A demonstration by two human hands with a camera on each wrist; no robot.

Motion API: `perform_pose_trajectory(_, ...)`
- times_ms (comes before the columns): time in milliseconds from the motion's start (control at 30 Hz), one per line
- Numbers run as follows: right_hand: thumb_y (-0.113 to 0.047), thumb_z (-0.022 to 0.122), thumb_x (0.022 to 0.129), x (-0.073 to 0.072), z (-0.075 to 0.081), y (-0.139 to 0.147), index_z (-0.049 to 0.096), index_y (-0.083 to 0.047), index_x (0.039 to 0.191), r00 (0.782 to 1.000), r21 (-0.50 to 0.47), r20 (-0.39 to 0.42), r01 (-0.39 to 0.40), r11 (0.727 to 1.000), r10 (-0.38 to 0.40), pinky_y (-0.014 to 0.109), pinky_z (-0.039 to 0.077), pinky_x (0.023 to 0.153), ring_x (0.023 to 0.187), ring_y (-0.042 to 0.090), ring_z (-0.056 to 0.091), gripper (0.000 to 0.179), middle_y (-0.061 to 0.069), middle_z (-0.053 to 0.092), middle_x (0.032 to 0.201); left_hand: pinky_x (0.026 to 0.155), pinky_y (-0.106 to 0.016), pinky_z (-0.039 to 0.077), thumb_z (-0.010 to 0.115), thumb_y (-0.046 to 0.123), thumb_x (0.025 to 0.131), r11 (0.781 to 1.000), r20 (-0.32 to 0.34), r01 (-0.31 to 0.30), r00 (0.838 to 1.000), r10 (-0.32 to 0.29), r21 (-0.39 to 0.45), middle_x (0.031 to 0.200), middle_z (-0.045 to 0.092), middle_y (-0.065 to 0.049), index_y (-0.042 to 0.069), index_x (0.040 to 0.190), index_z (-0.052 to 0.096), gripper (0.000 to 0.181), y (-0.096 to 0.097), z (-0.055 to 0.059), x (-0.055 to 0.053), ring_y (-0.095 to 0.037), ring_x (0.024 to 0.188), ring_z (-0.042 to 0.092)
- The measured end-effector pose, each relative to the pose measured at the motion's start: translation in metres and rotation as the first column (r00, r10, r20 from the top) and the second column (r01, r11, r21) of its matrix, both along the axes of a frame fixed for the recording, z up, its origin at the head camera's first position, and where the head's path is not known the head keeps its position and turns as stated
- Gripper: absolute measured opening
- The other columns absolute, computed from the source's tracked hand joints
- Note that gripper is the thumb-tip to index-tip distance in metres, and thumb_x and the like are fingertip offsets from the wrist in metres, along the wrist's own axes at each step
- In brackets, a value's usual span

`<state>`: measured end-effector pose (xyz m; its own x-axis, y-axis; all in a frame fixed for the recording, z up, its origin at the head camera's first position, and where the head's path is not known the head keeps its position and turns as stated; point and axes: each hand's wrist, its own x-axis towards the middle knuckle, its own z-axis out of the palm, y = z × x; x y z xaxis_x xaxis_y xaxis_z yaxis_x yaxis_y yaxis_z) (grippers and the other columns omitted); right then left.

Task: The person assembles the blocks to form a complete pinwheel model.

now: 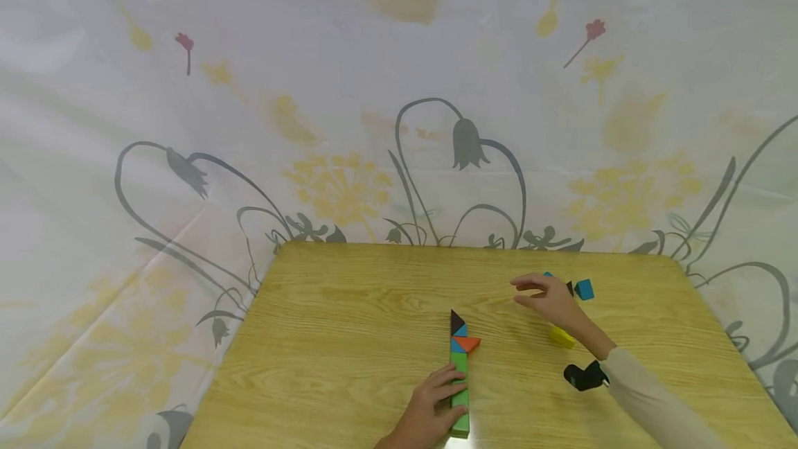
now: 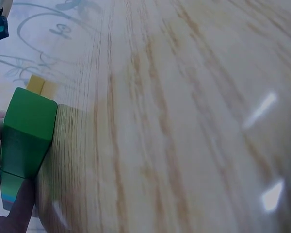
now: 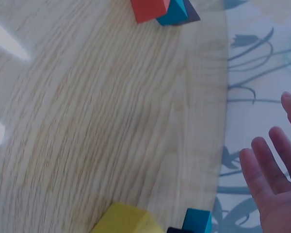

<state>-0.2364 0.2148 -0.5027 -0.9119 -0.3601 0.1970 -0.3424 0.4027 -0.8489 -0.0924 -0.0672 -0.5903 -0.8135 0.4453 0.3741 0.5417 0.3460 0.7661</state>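
A row of wooden blocks runs up the table in the head view. Its near part is green blocks point(image 1: 460, 423), and my left hand point(image 1: 430, 404) grips them with the fingers and thumb. Beyond the green lie a blue triangle point(image 1: 456, 346), an orange triangle point(image 1: 470, 344), another blue triangle point(image 1: 461, 330) and a black triangle point(image 1: 456, 322). In the left wrist view a thumb point(image 2: 23, 206) presses beside the green block point(image 2: 30, 114). My right hand point(image 1: 551, 300) hovers over the table's right side, holding nothing, its fingers parted in the right wrist view.
Near the right hand lie a yellow block point(image 1: 563, 337), a blue block point(image 1: 584, 289) and a black piece, with another blue piece partly hidden behind the hand. A black device point(image 1: 582, 375) is at the right wrist. A patterned cloth point(image 1: 349, 123) rises behind the wooden table point(image 1: 324, 338).
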Motion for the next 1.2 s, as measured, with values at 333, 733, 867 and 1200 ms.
perform_pose_trajectory(333,-0.015,0.066,0.090,-0.006,0.006,0.030,0.062,0.001,0.119,0.997,0.048,-0.030,0.079,0.996,-0.077,0.024,0.055,0.071,0.095,0.021,0.062,0.033,0.022,0.062,0.112,0.099,-0.040,0.045,0.068,0.017,0.088,1.000,0.004,-0.004,1.000,0.004,-0.012,0.130,0.056,-0.007,0.001,0.120,0.063,0.037,-0.003,0.003,0.000,-0.029,0.128,0.044)
perform_pose_trajectory(733,-0.014,0.067,0.089,-0.008,0.007,0.062,0.060,0.002,0.122,0.986,0.130,-0.042,0.168,0.977,-0.164,0.026,0.054,0.065,0.092,0.020,0.062,0.037,0.028,0.060,0.114,0.098,-0.040,0.046,0.068,0.015,0.088,1.000,-0.015,0.008,1.000,-0.007,0.009,0.129,0.057,-0.009,-0.001,0.119,0.063,0.035,-0.001,0.003,0.000,-0.030,0.127,0.045)
perform_pose_trajectory(867,-0.014,0.067,0.090,-0.010,0.006,0.071,0.058,0.003,0.123,0.984,0.162,-0.039,0.179,0.970,-0.175,0.027,0.055,0.069,0.100,0.032,0.060,0.039,0.028,0.057,0.119,0.098,-0.041,0.046,0.068,0.015,0.088,1.000,-0.021,0.009,1.000,-0.009,0.007,0.129,0.057,-0.010,-0.001,0.119,0.063,0.036,-0.001,0.003,0.000,-0.030,0.127,0.045)
perform_pose_trajectory(1200,-0.008,0.066,0.089,-0.018,-0.010,0.093,0.054,0.008,0.125,0.970,0.207,-0.027,0.243,0.948,-0.242,0.060,0.049,0.079,0.112,0.050,0.046,0.042,0.034,0.047,0.128,0.098,-0.044,0.045,0.069,0.014,0.087,1.000,-0.032,0.002,0.999,-0.003,-0.004,0.128,0.057,-0.008,-0.001,0.117,0.065,0.033,-0.002,0.002,-0.001,-0.029,0.127,0.046)
